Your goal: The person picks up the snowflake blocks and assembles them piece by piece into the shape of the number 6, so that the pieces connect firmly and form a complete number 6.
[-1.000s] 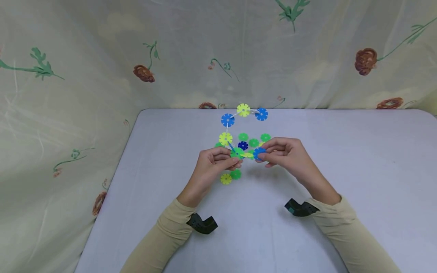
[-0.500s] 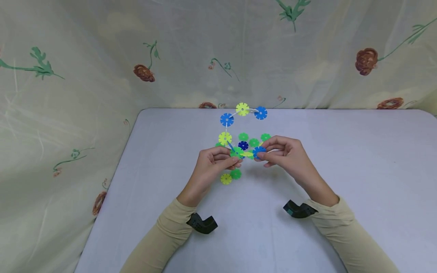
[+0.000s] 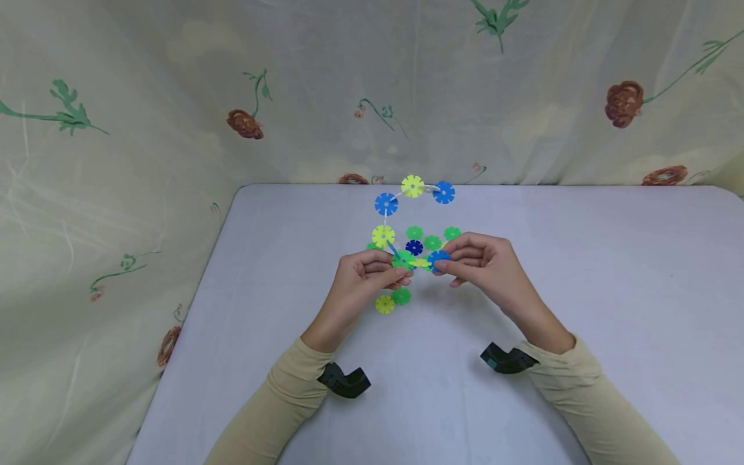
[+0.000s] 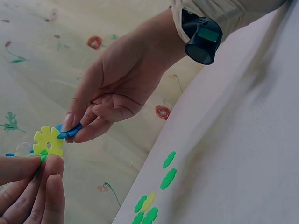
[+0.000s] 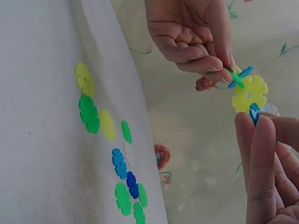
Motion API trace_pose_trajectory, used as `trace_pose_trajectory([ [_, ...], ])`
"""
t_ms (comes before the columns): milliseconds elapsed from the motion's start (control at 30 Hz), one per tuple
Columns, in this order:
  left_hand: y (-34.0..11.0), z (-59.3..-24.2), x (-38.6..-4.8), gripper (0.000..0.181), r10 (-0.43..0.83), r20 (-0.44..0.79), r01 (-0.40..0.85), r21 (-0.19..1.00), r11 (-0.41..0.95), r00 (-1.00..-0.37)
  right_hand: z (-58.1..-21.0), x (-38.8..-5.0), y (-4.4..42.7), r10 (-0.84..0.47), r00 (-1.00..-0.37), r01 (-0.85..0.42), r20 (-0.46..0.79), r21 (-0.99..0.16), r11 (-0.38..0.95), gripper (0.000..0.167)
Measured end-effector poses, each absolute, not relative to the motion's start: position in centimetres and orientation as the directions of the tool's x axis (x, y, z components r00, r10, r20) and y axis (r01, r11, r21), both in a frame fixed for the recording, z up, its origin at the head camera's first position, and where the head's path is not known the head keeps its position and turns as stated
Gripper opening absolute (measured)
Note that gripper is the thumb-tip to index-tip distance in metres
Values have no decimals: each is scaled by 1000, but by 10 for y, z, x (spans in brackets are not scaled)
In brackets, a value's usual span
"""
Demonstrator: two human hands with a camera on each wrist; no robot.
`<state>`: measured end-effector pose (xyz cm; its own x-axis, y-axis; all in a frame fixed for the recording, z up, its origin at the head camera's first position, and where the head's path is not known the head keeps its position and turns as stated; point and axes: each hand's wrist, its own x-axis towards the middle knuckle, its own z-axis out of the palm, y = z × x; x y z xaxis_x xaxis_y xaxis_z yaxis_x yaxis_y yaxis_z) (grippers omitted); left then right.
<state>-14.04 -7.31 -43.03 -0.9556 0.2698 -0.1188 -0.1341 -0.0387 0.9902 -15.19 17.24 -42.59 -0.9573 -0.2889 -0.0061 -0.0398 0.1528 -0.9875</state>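
Note:
A chain of joined notched discs is held up above the table. The left hand (image 3: 365, 282) pinches a green disc (image 3: 402, 259) of it between thumb and fingers. Beside that, the right hand (image 3: 488, 263) pinches a blue disc (image 3: 438, 259). Between them is a yellow disc, seen face-on in the right wrist view (image 5: 249, 94) and left wrist view (image 4: 48, 141), touching the blue one. From the green disc the chain runs up through a yellow disc (image 3: 383, 236), a blue disc (image 3: 386, 204) and another yellow disc (image 3: 413, 186) to a blue disc (image 3: 444, 192) at its far end.
Loose discs lie on the white table (image 3: 279, 258) behind and below the hands, among them a dark blue disc (image 3: 414, 248), a green disc (image 3: 401, 296) and a yellow disc (image 3: 385, 304). A flowered curtain (image 3: 314, 84) hangs behind the table and at the left.
The right hand has moved slightly left with the blue disc, closer to the left hand. The upper chain has shifted very slightly left; the left hand has stayed nearly still.

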Motion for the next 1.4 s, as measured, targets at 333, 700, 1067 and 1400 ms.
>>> trace_pose_trajectory([
  [333, -75, -431, -140, 13, 268, -84, -100, 994, -46, -960, -423, -151, 174, -243, -970, -52, -20, -956, 288, 27],
  [700, -78, -430, -141, 15, 250, -100, -109, 994, -22, -963, -425, -149, 169, -250, -968, -31, -19, -981, 194, 27],
  [1067, -79, -429, -142, 15, 257, -121, -129, 992, -15, -959, -430, -147, 161, -211, -978, -11, -3, -998, 66, 26],
  [1400, -78, -429, -142, 17, 289, -104, -105, 994, 10, -952, -433, -146, 159, -209, -978, -31, 16, -997, 68, 25],
])
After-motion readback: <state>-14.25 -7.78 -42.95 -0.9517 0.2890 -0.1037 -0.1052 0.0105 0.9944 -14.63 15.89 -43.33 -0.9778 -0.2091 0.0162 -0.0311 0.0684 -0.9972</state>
